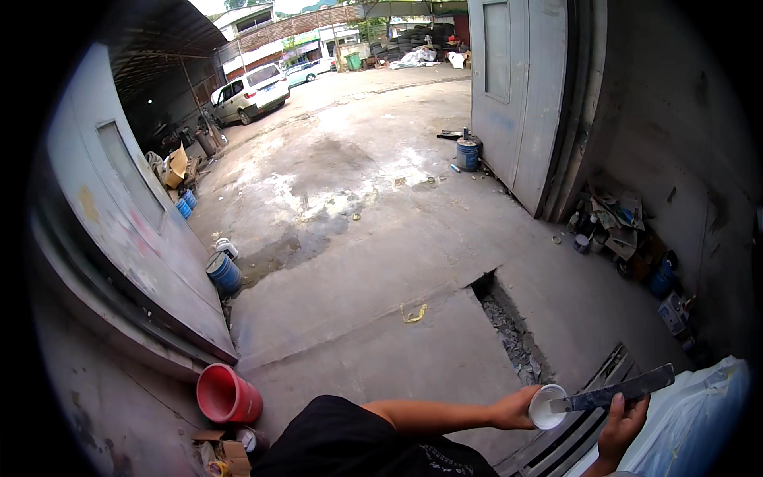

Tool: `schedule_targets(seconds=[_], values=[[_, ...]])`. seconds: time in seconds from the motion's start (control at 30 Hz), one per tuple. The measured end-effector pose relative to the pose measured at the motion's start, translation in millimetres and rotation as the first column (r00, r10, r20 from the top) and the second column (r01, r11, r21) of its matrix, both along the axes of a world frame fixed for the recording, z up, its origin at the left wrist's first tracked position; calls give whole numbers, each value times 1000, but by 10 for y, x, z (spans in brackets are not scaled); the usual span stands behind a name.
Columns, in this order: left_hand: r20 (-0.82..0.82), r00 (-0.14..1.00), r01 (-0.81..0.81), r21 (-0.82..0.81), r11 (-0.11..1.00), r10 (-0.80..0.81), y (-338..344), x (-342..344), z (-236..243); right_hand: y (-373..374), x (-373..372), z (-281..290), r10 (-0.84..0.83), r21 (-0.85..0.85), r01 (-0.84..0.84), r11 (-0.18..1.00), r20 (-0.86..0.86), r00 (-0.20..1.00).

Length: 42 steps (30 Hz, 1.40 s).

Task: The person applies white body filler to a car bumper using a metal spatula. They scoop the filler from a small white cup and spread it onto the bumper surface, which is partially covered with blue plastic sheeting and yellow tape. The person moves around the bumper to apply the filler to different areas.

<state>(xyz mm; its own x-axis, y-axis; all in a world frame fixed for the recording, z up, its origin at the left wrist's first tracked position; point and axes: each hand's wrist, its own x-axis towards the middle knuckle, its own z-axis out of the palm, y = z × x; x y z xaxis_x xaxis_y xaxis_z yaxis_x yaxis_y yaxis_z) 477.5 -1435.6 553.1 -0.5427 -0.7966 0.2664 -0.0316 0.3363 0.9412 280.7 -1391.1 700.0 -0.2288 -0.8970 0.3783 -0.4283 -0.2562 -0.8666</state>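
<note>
- Left hand (515, 409): fingers wrapped round the side of a white cup (547, 407), mouth facing up toward camera.
- Right hand (620, 429): fingers closed on a dark flat scraper (620, 389); its pale tip is at the cup's mouth. Can't tell if it touches the contents.
- Cup and scraper: lower right of view, in front of the slatted grate (556, 444).
- Right edge: pale plastic sheeting (691, 421) just beside the right hand, tightest side.
- Ahead of hands: open trench (513, 330) in the floor, rubble inside, hard edges; grate near its close end.
- Open room: bare floor (366, 350) left of the trench, only a yellow strip (414, 316) lying on it; runs out between the left door (119, 207) and right door (520, 103).
- Left side: red bucket (248, 401) tilted by the wall; blue drum (224, 273) near the left door.
- Right wall: clutter pile (624, 226) along the base. Blue pail (467, 155) by the right door.
- Far out: parked van (254, 91), upper left.
</note>
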Motion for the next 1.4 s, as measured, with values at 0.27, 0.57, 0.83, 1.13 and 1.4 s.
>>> schedule_targets(seconds=[0.27, 0.57, 0.83, 1.13, 1.4], values=[[38, 995, -97, 4, 995, 97, -1162, -140, -230, -1192, -326, -124, -130, 6, 135, 991, -205, 970], [-31, 956, -291, 35, 956, 292, -2308, -842, -285, -2452, -660, 70, 151, -177, -249, 952, -435, 888], [-29, 955, -291, 60, 955, 294, -3169, -1184, 29, -3625, -1162, 132, 44, -169, -89, 982, -249, 967], [-117, 966, -224, 74, 972, 232, -4653, -1237, -374, -4865, -1198, -5, 217, -117, -352, 929, -600, 770], [-82, 976, -211, -81, 974, 204, -5892, -1346, -504, -5936, -1083, -41, 334, -29, -352, 936, -252, 908]])
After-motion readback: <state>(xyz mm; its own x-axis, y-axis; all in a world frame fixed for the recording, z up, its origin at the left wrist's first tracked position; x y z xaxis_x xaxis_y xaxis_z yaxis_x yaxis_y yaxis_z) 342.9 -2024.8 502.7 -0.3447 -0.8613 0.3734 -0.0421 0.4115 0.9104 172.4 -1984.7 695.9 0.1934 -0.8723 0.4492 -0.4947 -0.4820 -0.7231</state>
